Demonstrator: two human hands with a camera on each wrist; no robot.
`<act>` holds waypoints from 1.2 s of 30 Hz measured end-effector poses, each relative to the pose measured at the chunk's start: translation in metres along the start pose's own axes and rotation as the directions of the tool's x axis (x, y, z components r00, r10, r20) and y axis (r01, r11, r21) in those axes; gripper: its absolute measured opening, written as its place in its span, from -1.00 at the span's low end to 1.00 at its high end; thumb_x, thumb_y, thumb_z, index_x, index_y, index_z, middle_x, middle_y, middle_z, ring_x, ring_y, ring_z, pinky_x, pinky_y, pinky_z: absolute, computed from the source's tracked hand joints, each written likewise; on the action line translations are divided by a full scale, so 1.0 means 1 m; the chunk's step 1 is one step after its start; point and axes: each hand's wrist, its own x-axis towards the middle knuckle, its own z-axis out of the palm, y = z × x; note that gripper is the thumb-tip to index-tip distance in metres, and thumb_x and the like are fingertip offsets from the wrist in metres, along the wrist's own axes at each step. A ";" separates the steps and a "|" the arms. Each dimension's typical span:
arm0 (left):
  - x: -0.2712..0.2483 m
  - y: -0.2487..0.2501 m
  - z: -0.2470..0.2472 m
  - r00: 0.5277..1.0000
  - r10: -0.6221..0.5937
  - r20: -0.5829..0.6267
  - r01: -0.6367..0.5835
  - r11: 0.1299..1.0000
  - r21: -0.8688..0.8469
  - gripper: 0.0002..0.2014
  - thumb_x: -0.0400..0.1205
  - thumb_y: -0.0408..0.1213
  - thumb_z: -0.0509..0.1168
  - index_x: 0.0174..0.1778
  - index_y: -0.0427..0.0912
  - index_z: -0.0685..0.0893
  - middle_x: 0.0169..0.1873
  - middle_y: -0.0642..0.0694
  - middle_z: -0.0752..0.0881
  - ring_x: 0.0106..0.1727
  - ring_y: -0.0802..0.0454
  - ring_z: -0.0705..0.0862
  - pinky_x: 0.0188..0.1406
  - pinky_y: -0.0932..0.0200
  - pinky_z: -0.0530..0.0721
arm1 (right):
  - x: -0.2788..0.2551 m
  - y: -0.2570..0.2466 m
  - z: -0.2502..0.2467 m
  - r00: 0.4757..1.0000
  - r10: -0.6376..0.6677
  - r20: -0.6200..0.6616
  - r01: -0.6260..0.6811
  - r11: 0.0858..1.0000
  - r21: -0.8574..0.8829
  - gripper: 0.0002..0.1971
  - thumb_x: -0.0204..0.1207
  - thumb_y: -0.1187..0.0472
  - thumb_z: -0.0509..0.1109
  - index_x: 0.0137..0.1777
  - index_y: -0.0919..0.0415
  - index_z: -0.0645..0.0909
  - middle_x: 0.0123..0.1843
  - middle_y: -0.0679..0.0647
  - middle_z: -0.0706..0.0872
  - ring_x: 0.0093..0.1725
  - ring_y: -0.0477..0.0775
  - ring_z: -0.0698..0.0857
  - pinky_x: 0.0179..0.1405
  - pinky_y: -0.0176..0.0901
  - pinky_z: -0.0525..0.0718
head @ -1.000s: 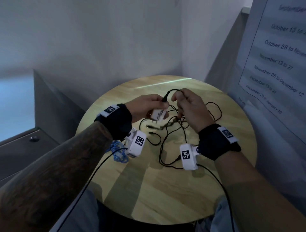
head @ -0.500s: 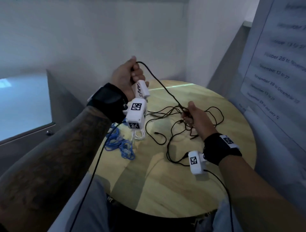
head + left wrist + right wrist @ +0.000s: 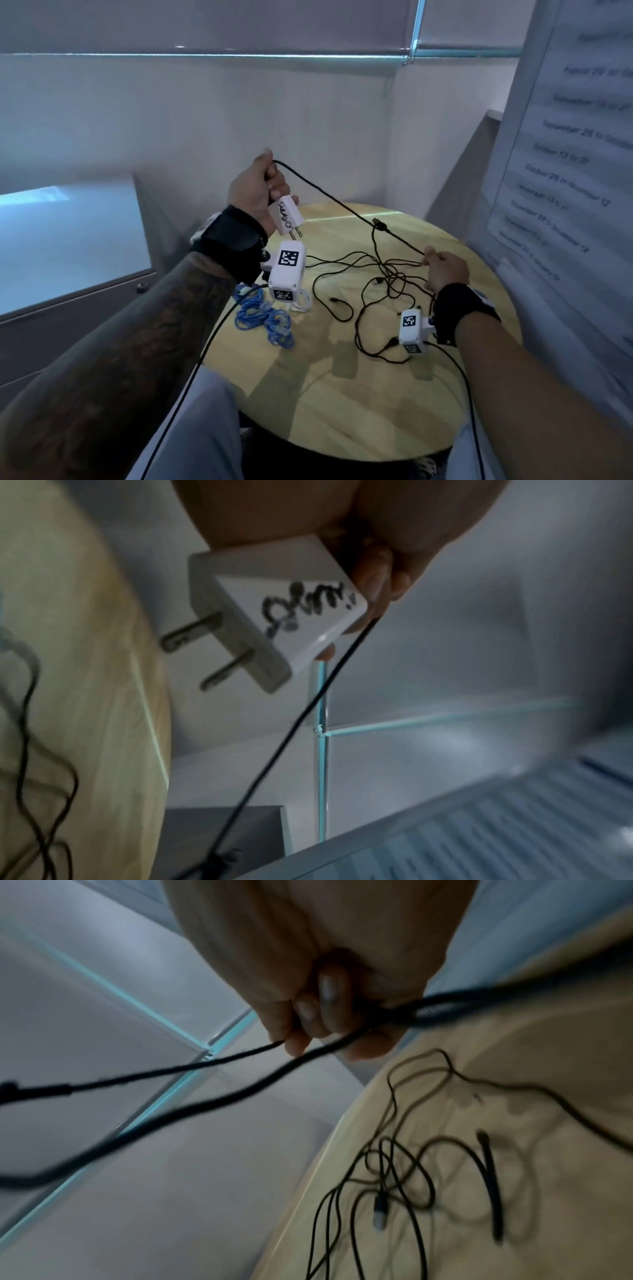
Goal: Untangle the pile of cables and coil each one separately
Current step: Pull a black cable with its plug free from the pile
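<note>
1. Gripping the charger [image 3: 285, 215] high, my left hand [image 3: 255, 192] tensions the cable [image 3: 346, 205].
2. My right hand [image 3: 444, 269] pinches it above the tangle [image 3: 383, 284] on the table [image 3: 342, 404].
3. I pull slowly, watching for snags.

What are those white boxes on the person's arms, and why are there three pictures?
There is no robot, only a person's two hands. The white boxes are little cameras strapped to the wrists. One picture comes from a camera on the person's head, looking down; the other two come from those wrist cameras, looking along the fingers.

The left hand, lifted up, holds a white plug with scribbled writing and the black cable coming from it. The right hand, low by the round wooden table, pinches that same cable, which stretches tight between the hands.

On the table lie a tangle of black cables, a bunched blue cable and a white cable, partly hidden.
</note>
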 end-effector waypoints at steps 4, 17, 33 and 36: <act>-0.007 0.015 0.009 0.994 0.021 0.103 -0.048 0.962 0.269 -0.59 0.72 0.00 0.21 -0.44 -0.04 0.40 -0.62 0.07 0.28 -0.61 0.12 0.26 -0.40 0.20 0.56 | 0.001 -0.020 -0.016 0.991 -0.129 -0.020 0.130 0.991 0.029 -0.59 0.71 -0.02 0.28 -0.24 0.25 0.71 -0.33 0.19 0.62 -0.20 0.28 0.64 -0.19 -0.06 0.48; -0.019 0.003 0.040 0.979 0.013 0.205 -0.070 0.959 0.274 -0.68 0.79 -0.09 0.06 -0.27 -0.06 0.44 -0.07 -0.23 0.82 -0.65 0.13 0.25 -0.41 0.13 0.64 | -0.033 -0.071 -0.011 0.877 -0.428 0.218 0.440 0.898 -0.006 -0.85 0.62 0.17 0.41 -0.16 0.20 0.65 -0.31 -0.05 0.66 -0.29 -0.12 0.60 -0.24 -0.22 0.49; 0.006 0.035 0.003 0.988 0.130 -0.078 -0.125 0.989 0.074 -0.59 0.81 -0.06 0.02 -0.37 -0.06 0.43 -0.12 -0.11 0.84 -0.66 0.15 0.28 -0.32 0.18 0.64 | -0.012 0.042 -0.037 0.964 0.191 0.185 -0.110 0.920 -0.377 -0.69 0.58 0.20 0.33 -0.37 0.33 0.51 -0.27 0.28 0.63 -0.29 0.21 0.52 -0.29 -0.03 0.41; 0.001 0.026 0.009 0.996 -0.054 0.072 0.036 0.974 0.225 -0.63 0.79 -0.06 0.09 -0.32 -0.07 0.50 -0.38 -0.03 0.76 -0.65 0.17 0.37 -0.25 0.11 0.67 | -0.025 0.025 -0.032 0.968 0.063 0.242 0.029 0.933 -0.360 -0.71 0.63 0.08 0.36 -0.19 0.31 0.67 -0.20 0.20 0.70 -0.13 0.25 0.67 -0.17 -0.06 0.55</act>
